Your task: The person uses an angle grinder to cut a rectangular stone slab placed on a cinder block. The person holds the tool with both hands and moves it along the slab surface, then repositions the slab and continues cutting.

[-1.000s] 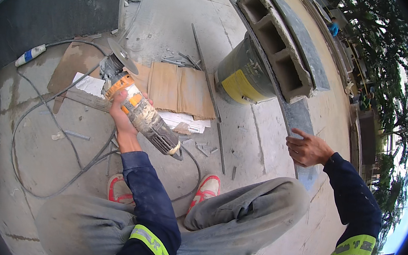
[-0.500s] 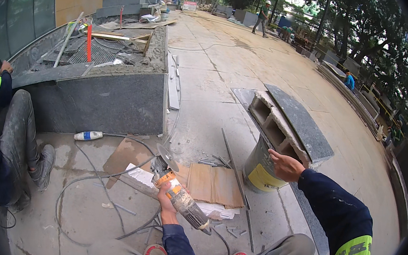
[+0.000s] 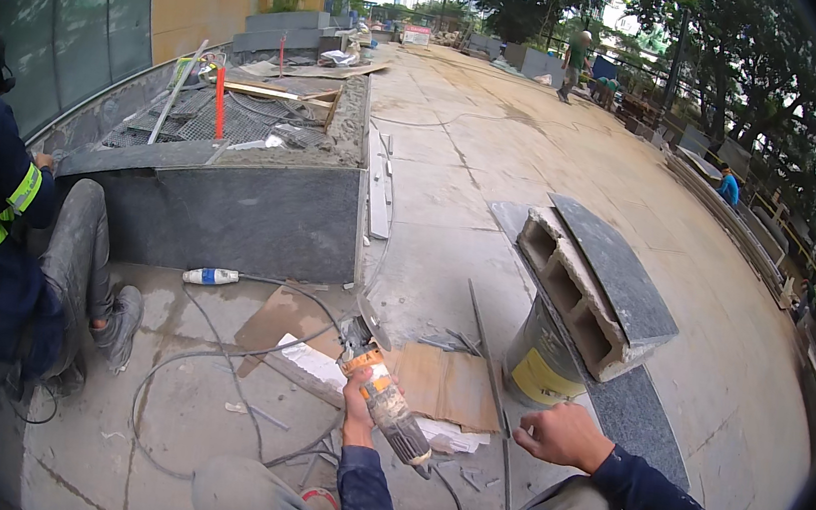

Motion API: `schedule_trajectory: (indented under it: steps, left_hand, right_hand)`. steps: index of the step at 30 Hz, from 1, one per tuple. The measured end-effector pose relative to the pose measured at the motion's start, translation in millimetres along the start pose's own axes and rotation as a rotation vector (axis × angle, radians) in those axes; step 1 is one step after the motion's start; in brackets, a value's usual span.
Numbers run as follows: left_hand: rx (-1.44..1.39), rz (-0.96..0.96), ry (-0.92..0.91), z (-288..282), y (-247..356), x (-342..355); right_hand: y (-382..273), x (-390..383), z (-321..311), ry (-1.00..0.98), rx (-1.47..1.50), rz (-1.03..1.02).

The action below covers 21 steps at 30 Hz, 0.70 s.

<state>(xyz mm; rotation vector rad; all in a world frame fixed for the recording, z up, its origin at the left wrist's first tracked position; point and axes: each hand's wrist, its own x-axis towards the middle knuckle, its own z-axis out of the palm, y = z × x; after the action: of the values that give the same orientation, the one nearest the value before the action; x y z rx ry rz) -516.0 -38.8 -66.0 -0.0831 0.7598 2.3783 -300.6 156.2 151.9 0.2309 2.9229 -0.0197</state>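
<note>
My left hand (image 3: 357, 406) is wrapped round the body of an angle grinder (image 3: 393, 419), orange near its head and grey behind. Its round disc (image 3: 374, 324) points away from me, above cardboard (image 3: 444, 380) on the ground. Over my right knee hovers my right hand (image 3: 566, 435), fingers curled in and apparently holding nothing. Just beyond it stands a bucket (image 3: 529, 341) with a yellow label. A hollow concrete block (image 3: 572, 299) rests on a dark slab over the bucket, and a dark stone slab (image 3: 618, 269) lies on top of the block.
A grey power cord (image 3: 152, 382) loops over the paving to a white-and-blue connector (image 3: 211, 276). A co-worker (image 3: 6, 209) sits at left beside a dark stone-clad planter (image 3: 231, 220). Thin metal strips (image 3: 491, 365) lie near the bucket. Farther off, a person (image 3: 574, 64) stands.
My right hand has drawn back from the block's edge toward my knee, and its fingers have curled. My left hand keeps the grinder. The view has shifted.
</note>
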Motion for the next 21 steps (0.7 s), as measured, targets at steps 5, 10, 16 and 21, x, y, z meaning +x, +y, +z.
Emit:
schedule_trajectory:
  steps: [5,10,16,21]
  left_hand:
    - [-0.088,-0.104,-0.036,4,-11,6]
    - [-0.089,-0.101,-0.142,20,-27,8]
    - [-0.16,-0.043,-0.133,55,-46,2]
    - [-0.212,0.032,-0.154,70,-26,0]
  right_hand:
    - [-66,-24,-23,-0.371,0.089,-0.008]
    - [-59,12,-8,-0.606,0.137,0.073]
    - [-21,28,18,-0.55,0.191,0.073]
    - [-35,31,43,-0.384,0.377,-0.021]
